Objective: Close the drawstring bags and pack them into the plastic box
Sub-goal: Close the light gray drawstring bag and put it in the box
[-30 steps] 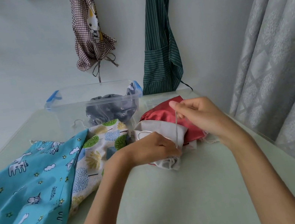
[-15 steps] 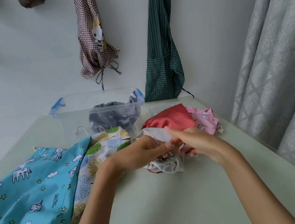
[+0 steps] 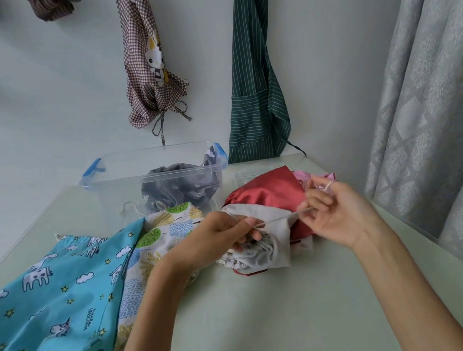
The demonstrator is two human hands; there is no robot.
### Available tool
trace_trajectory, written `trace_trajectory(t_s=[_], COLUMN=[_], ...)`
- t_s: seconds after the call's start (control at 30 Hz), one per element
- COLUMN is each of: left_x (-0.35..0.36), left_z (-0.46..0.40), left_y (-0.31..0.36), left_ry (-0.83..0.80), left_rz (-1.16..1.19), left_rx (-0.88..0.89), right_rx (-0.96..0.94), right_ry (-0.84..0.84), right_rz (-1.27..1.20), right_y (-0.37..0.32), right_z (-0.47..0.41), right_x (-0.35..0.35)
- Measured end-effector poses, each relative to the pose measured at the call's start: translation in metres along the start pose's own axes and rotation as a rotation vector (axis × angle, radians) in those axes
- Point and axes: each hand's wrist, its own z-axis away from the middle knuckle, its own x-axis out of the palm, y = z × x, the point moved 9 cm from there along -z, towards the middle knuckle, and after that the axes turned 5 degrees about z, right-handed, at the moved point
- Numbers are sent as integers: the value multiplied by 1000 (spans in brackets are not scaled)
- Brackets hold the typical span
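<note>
Now, across the table (image 3: 246,310), the plastic box (image 3: 120,175) sits at the back with one grey bag (image 3: 177,190) inside. Nearer, the white bag (image 3: 266,246) lies before me on the red one (image 3: 267,194). My left hand (image 3: 216,239) pinches its gathered mouth; my right hand (image 3: 337,212) pinches the cord (image 3: 280,218). Best, I think, to pull level and steady, bracing the mouth.

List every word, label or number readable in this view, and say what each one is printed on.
"Little Unicorn", or close to it: small dark print on the blue unicorn bag, turned sideways and too blurred to be sure.
No other readable text; the plastic box, the checked apron and the other bags show none.
</note>
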Motion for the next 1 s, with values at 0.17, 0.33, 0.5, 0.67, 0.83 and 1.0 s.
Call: trace_trajectory(t_s=[0.17,0.33,0.5,0.67,0.83,1.0], left_x=[-1,-12,-11,-14,-10,-8], left_z=[-3,0,1,2,9,10], left_y=[5,12,14,14,10,3], left_ry=[98,194,199,199,94,87], left_rz=[8,13,62,52,156,174], left_rx=[24,83,94,99,11,-65], right_rx=[25,45,-99,-98,-197,-305], right_ry=[164,-19,-222,-331,-161,-164], right_rz=[1212,1598,1609,1560,1306,1241], right_y=[-29,-37,-17,26,5,-22], right_z=[11,35,41,16,10,31], right_x=[-42,-26,21,32,22,33])
